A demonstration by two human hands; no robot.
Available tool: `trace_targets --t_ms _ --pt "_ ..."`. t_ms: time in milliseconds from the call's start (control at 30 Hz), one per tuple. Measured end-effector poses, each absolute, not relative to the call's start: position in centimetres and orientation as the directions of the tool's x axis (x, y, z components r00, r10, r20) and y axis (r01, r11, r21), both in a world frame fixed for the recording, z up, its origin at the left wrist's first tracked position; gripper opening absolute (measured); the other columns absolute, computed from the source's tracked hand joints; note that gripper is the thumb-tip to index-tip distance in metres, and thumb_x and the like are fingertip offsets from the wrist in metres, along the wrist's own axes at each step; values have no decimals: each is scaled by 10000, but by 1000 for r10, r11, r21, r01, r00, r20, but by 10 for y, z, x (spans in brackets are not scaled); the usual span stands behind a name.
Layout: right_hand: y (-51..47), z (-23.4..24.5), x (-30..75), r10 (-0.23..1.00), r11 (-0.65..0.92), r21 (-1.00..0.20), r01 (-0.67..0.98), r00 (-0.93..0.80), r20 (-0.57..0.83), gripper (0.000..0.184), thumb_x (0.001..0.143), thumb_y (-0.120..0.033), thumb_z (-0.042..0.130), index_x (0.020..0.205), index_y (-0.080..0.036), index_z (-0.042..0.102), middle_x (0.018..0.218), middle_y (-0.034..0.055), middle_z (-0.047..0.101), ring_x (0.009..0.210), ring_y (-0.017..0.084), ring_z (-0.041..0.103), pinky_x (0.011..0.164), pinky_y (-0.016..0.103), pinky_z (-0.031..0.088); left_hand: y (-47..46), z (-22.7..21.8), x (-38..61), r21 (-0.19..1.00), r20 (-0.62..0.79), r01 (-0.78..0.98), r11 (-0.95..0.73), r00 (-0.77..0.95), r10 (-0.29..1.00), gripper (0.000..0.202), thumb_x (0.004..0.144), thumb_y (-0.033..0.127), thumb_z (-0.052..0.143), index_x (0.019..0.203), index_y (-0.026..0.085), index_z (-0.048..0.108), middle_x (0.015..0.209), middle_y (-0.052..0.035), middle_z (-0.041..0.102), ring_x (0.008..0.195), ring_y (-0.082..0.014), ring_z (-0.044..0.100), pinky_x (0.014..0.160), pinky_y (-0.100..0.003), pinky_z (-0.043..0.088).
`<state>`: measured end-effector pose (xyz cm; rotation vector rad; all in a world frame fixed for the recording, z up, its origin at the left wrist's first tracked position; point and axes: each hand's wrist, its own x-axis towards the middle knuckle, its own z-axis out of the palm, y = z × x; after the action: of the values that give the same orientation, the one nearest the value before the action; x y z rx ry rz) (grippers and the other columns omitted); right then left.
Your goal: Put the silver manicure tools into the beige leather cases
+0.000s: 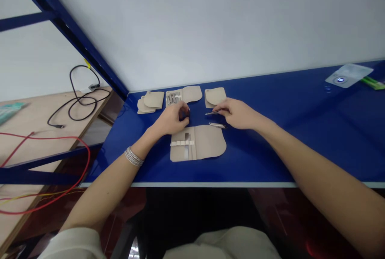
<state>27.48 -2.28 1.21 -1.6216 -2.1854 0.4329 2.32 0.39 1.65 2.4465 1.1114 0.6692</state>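
Note:
An open beige manicure case lies flat near the desk's front, with a nail file and another slim tool under its elastic loops. My left hand is just above the case's upper left edge, fingers curled in a pinch around a small dark thing that I cannot make out. In my right hand, thumb and fingers grip a slim metal manicure tool pointing left. Just below it, a nail clipper rests by the case's top edge.
Behind my hands lie a second open case with several metal tools, a folded case at right and folded cases at left. A clear packet sits far right. Black cable and a blue frame are left.

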Motion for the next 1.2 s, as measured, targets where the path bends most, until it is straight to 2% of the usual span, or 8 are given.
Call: trace_targets --t_ms 133,300,533,700,933,1067,1200 --pt "-23 13 274 960 271 -464 843 -271 69 230 828 -136 579 966 -205 749 942 79 740 812 215 661 716 297 494 3 16 24 550 266 559 -620 586 765 264 682 103 564 935 169 525 785 -17 623 617 -133 553 593 -276 450" --pt "-26 16 268 972 213 -569 794 -233 38 180 829 -161 593 967 -193 703 858 57 718 730 186 640 658 285 478 3 15 23 577 274 528 -623 594 757 374 704 112 571 1069 173 519 782 -1 624 633 -132 566 600 -264 461" --pt "-26 10 268 967 229 -778 585 -231 111 172 744 -143 649 912 -176 668 857 45 702 786 181 661 722 294 527 4 17 24 597 304 497 -630 587 751 161 737 143 605 895 169 582 801 -14 647 699 -142 617 664 -275 486" --pt "-25 9 269 968 233 -809 540 -210 138 170 675 -152 694 842 -175 668 796 42 698 749 194 663 708 317 535 5 14 24 633 328 481 -606 543 773 108 735 168 637 828 159 584 809 -26 658 726 -150 628 691 -288 503" --pt "-25 8 270 970 219 -839 497 -207 131 183 627 -88 676 776 -182 625 763 43 708 723 209 680 685 326 551 5 13 23 658 307 474 -586 541 783 109 736 161 636 834 156 588 809 -28 664 740 -153 644 698 -284 511" --pt "-26 11 269 973 199 -830 521 -205 105 194 613 -65 668 756 -188 623 745 39 717 718 211 692 655 308 548 5 12 23 658 310 474 -585 537 785 115 742 171 642 844 156 589 824 -32 669 765 -153 646 712 -281 510" --pt "-28 13 269 977 182 -793 582 -201 76 200 604 -72 669 753 -199 627 728 23 721 678 202 687 606 287 532 5 12 24 634 307 498 -591 540 784 121 752 198 651 851 158 592 811 -33 669 698 -136 609 665 -277 497"
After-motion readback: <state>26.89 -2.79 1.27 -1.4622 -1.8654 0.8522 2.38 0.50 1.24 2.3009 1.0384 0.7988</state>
